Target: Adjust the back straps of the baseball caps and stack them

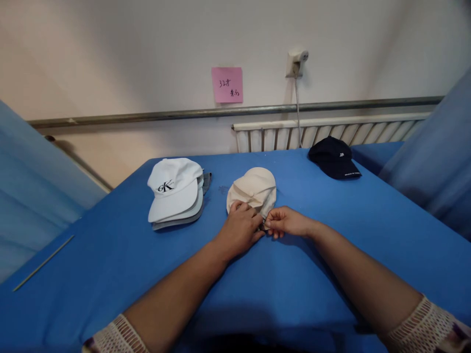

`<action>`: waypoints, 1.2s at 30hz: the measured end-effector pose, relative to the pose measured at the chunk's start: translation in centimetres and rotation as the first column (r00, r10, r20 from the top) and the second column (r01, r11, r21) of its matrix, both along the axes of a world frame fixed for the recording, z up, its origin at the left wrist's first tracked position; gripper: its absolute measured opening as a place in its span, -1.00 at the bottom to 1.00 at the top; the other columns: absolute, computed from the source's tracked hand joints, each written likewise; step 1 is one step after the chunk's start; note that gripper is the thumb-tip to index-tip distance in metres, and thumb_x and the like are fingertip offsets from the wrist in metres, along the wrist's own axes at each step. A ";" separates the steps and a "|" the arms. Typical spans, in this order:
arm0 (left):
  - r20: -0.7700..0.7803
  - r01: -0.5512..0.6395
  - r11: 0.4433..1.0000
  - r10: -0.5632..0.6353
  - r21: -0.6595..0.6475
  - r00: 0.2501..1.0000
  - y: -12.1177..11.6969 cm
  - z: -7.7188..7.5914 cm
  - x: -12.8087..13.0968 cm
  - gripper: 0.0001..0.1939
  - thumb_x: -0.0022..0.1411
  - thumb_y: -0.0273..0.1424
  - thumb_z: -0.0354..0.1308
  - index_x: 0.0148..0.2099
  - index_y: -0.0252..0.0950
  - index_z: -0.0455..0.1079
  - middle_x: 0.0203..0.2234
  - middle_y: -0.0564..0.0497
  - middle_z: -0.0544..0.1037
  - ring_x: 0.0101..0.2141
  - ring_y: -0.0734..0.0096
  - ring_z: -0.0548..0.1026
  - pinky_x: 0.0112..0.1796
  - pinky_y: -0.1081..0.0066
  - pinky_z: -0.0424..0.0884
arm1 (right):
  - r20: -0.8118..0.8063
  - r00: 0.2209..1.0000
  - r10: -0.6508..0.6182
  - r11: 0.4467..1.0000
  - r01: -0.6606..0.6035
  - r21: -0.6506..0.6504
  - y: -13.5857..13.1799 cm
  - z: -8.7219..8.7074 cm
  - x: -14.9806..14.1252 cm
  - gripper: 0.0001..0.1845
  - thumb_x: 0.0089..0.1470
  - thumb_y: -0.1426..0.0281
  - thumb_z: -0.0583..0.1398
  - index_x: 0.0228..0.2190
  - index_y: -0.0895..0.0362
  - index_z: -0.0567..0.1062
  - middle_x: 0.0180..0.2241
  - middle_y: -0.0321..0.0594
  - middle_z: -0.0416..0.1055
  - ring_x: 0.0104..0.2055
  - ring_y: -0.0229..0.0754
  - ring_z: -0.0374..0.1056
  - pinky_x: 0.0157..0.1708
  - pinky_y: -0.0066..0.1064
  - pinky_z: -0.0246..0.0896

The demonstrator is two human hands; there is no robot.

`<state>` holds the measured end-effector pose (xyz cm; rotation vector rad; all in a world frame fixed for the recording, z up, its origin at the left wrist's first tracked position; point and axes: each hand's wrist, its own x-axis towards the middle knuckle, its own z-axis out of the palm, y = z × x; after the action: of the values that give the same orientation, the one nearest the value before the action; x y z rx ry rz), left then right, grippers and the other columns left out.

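I'm looking at a big table covered in smooth blue cloth (353, 274), and a soft beige cloth cap (253, 189) sits on it, near the middle. Its top has a few folds. The person's left hand (240, 226) lies over the near edge of the cap, with its fingers bent on the cloth; I can't tell if the thumb and fingers are squeezing it. The right hand (285, 221) is just beside the left one, and its fingertips pinch the cap at the near edge, where a small dark bit shows. Both arms have cream lacy sleeves (423, 321). Left of the beige cap, and apart from it, is a pile of pale and grey caps (178, 218), with a white cap with black letters (174, 189) on top. A dark navy cap with small white marks (333, 157) sits alone at the far right. A thin straight stick (44, 263) lies by the left edge. On the wall I see a square pink paper note (227, 85) above a long grey metal pipe (176, 114), and a white plug socket (293, 63) with a cord hanging down.
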<state>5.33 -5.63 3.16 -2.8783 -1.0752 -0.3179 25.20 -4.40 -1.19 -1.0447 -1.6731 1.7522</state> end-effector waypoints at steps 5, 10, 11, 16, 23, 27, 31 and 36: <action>0.050 -0.042 0.999 0.041 0.004 0.998 0.0 -0.1 0.2 -0.87 0.19 -0.31 0.18 -0.34 -0.25 0.44 -0.39 -0.05 0.49 -0.23 0.18 0.36 0.00 0.07 0.12 | 0.013 0.991 -0.134 0.991 0.134 -0.011 0.4 -0.2 0.0 -0.77 0.03 0.28 0.25 -0.50 0.15 0.37 -0.59 -0.32 0.44 -0.61 -0.36 0.34 -0.61 -0.54 0.19; 0.072 -0.070 0.998 0.070 0.000 0.995 0.0 0.0 0.1 -0.87 0.19 -0.31 0.16 -0.36 -0.26 0.41 -0.40 -0.05 0.50 -0.23 0.18 0.36 0.02 0.05 0.12 | 0.041 0.950 -0.308 0.951 0.307 0.028 0.8 0.2 0.4 -0.75 -0.03 0.32 0.29 -0.56 0.13 0.34 -0.64 -0.36 0.39 -0.66 -0.39 0.26 -0.66 -0.56 0.15; 0.079 -0.072 0.997 0.072 -0.003 0.994 0.0 0.0 0.1 -0.87 0.19 -0.31 0.17 -0.36 -0.26 0.40 -0.40 -0.05 0.50 -0.23 0.17 0.36 0.03 0.05 0.11 | 0.037 0.947 -0.318 0.948 0.317 0.031 0.8 0.3 0.4 -0.75 -0.04 0.32 0.29 -0.57 0.13 0.34 -0.65 -0.36 0.39 -0.66 -0.39 0.26 -0.66 -0.56 0.15; 0.092 -0.111 0.994 0.111 -0.011 0.990 0.1 0.2 0.2 -0.87 0.19 -0.30 0.17 -0.32 -0.26 0.40 -0.38 -0.07 0.52 -0.23 0.17 0.39 0.06 0.03 0.10 | 0.017 0.922 -0.386 0.921 0.384 0.066 0.9 0.4 0.2 -0.75 -0.05 0.32 0.28 -0.58 0.12 0.33 -0.71 -0.38 0.35 -0.68 -0.37 0.25 -0.68 -0.56 0.14; 0.212 -0.165 0.985 0.174 -0.058 0.962 0.4 -0.2 0.0 -0.90 0.17 -0.34 0.18 -0.27 -0.25 0.42 -0.36 -0.03 0.54 -0.22 0.19 0.40 0.01 0.09 0.15 | 0.026 0.901 -0.433 0.891 0.432 -0.141 0.9 0.6 0.7 -0.72 0.08 0.27 0.23 -0.56 0.15 0.40 -0.63 -0.25 0.45 -0.66 -0.36 0.30 -0.69 -0.58 0.15; 0.313 -0.211 0.977 0.208 -0.026 0.927 0.5 -0.1 -0.3 -0.85 0.17 -0.30 0.19 -0.24 -0.25 0.43 -0.35 -0.03 0.52 -0.21 0.19 0.39 -0.03 0.15 0.18 | -0.073 0.951 -0.299 0.873 0.242 -0.424 0.5 1.0 0.8 -0.69 0.19 0.22 0.13 -0.38 0.21 0.50 -0.44 -0.06 0.56 -0.53 -0.26 0.44 -0.66 -0.55 0.21; 0.345 -0.188 0.982 0.173 0.010 0.923 0.4 0.2 -0.4 -0.84 0.23 -0.27 0.15 -0.19 -0.22 0.44 -0.33 0.00 0.55 -0.21 0.21 0.40 -0.02 0.14 0.15 | -0.342 0.844 -0.413 0.833 0.199 -0.516 0.2 0.7 -0.6 -0.89 0.10 0.41 0.21 -0.31 0.19 0.49 -0.40 -0.17 0.54 -0.40 -0.27 0.48 -0.43 -0.50 0.36; 0.317 -0.222 0.974 0.198 0.042 0.928 0.0 0.2 -0.1 -0.79 0.28 -0.23 0.11 -0.13 -0.20 0.46 -0.31 -0.03 0.57 -0.19 0.17 0.39 -0.04 0.12 0.14 | -0.531 0.625 -0.572 0.811 0.336 -0.478 0.1 -0.1 -2.0 -0.77 -0.09 0.53 0.33 -0.34 0.12 0.44 -0.36 -0.27 0.52 -0.34 -0.29 0.45 -0.23 -0.46 0.38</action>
<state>5.26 -5.66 3.32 -2.6694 -1.3701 -0.8010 23.24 -4.25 -1.28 -0.7504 -0.5956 1.7708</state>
